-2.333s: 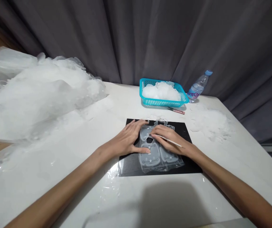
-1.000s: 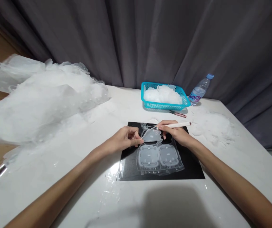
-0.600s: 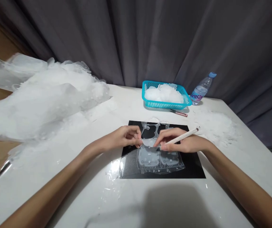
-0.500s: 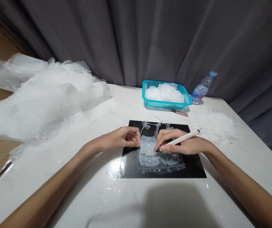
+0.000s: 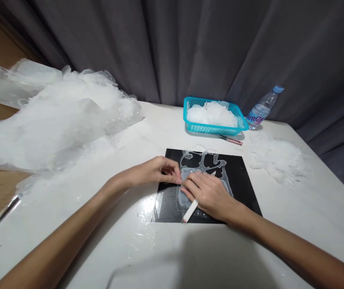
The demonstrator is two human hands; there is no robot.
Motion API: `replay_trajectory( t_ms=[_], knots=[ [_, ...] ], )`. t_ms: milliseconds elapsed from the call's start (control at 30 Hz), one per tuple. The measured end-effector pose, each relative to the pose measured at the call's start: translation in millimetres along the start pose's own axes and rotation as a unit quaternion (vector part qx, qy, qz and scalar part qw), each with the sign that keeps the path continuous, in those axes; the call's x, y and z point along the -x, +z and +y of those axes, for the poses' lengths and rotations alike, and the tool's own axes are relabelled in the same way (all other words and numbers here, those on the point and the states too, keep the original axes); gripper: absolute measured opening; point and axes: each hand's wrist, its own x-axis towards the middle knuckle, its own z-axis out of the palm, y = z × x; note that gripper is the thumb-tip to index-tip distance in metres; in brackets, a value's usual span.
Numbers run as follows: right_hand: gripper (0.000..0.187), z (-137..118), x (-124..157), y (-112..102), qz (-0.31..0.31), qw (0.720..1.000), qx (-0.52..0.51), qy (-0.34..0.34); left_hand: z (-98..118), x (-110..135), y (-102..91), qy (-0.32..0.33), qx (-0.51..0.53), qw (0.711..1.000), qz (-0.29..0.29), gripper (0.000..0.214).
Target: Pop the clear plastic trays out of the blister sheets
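1. Translucent plastic film sheet with die-cut rounded panels lies flat on a black rectangular mat in the middle of the white bench, probably so the pale cut lines show against the dark ground.
2. Left hand is curled at the sheet's left edge, thumb and fingertips pressed together in a pinch on the film, which looks meant to keep that edge from sliding.
3. Right hand lies palm-down over the near half of the sheet, fingers spread and pressing it to the mat; a slim white stick-like tool is tucked under the palm, its end pointing toward the near edge of the mat.
4. Far from the mat, a turquoise perforated plastic basket holds a heap of white film pieces, with a small pink-handled tool just in front of it.
5. To the basket's right stands a clear plastic water bottle with a blue cap.
6. Loose white film scraps lie on the right, and a large heap of crumpled clear plastic fills the far left.
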Motion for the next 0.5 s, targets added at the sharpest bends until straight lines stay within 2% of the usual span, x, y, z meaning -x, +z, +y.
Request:
replay_trajectory(
  t_ms=[267,500],
  knots=[
    [0.027,3.3,-1.5,-3.9,0.022,0.999,-0.035,0.023,-13.9,-4.2,1.3,-0.009,0.034,0.999,0.023,0.026],
    [0.025,8.0,-0.2,-6.9,0.015,0.997,-0.050,0.057,-11.7,-5.0,4.2,-0.006,0.057,0.998,0.021,0.015]
  ],
)
